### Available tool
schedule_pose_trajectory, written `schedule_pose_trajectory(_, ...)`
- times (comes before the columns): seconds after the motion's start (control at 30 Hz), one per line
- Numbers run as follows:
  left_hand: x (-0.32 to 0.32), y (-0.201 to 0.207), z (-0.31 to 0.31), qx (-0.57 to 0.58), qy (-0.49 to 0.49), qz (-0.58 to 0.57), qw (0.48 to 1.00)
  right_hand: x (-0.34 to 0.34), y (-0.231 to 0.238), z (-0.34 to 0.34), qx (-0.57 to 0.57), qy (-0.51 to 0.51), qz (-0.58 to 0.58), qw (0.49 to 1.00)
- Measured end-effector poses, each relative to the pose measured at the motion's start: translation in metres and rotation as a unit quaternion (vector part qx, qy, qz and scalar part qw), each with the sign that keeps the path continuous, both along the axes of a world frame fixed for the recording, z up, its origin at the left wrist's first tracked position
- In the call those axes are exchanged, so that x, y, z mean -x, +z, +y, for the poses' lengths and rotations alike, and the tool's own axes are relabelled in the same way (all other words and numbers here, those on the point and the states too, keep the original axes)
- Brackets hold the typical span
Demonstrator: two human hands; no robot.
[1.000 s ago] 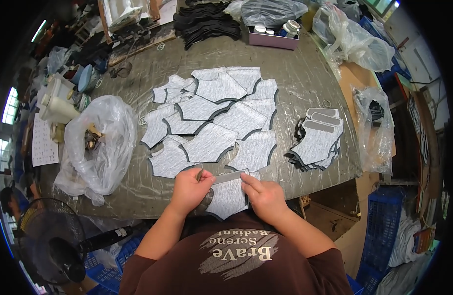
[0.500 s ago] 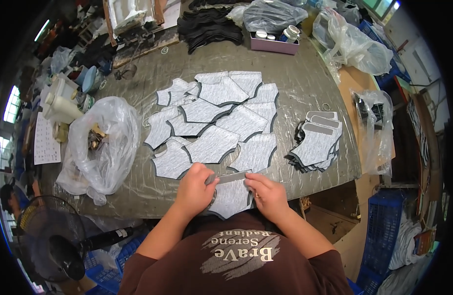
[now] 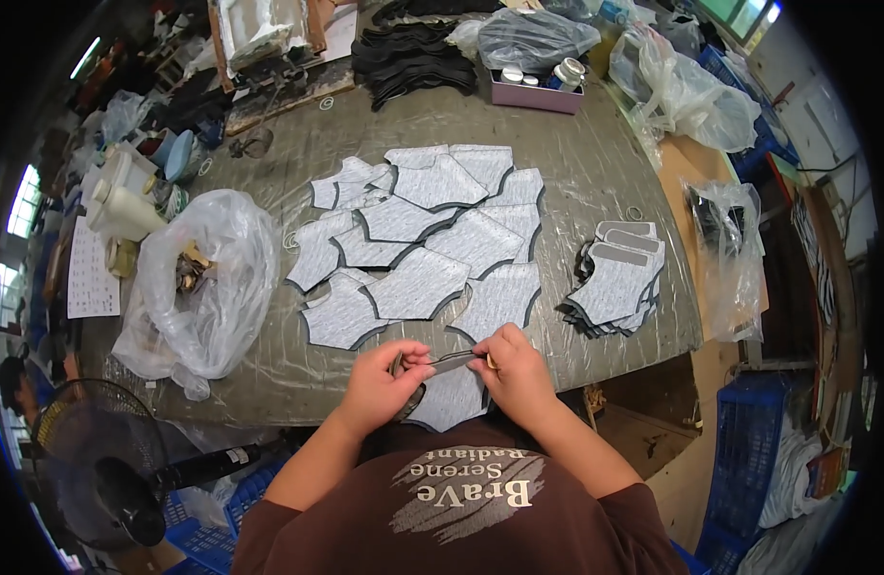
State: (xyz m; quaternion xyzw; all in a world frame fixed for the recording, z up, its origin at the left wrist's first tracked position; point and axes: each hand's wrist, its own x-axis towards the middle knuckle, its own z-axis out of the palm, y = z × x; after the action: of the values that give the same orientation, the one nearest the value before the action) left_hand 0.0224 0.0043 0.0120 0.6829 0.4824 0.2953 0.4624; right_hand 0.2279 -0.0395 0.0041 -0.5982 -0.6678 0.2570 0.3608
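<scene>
Close to my body at the table's front edge, a light grey, speckled fabric piece [image 3: 449, 398] with a dark edge lies below my fingers. Across its far end runs a narrow dark grey strip [image 3: 452, 363]. My left hand [image 3: 386, 381] pinches the strip's left end between thumb and fingers. At the other end, my right hand [image 3: 517, 372] has its fingertips closed on the strip. How firmly strip and fabric are joined I cannot tell. Just beyond my hands, several similar cut pieces [image 3: 418, 284] overlap on the table.
To the right is a stack of pieces with dark grey strips [image 3: 619, 273]. A clear plastic bag [image 3: 241, 316] sits on the left of the table [image 3: 634, 172]. Black stacked material [image 3: 413, 57] and a purple box [image 3: 536, 97] stand at the back. A fan [image 3: 102, 460] is lower left.
My left hand has shifted slightly down and opened its grip from a fist to a fingertip pinch. My right hand has turned inward, and the strip now shows narrower and tilted.
</scene>
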Motion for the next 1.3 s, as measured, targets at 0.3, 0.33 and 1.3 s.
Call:
schedule_pose_trajectory(0.3,-0.01,0.011,0.033,0.164,-0.176,0.069,0.968,-0.002,-0.009,-0.011,-0.147,0.056,-0.052,0.986)
schedule_pose_trajectory(0.33,-0.007,0.001,0.036,0.199,-0.147,0.077,0.966,-0.007,-0.008,-0.01,-0.18,0.076,-0.036,0.98)
schedule_pose_trajectory(1.3,-0.02,0.013,0.004,-0.239,-0.136,0.104,0.956,0.014,0.018,0.022,0.19,0.069,0.331,0.922)
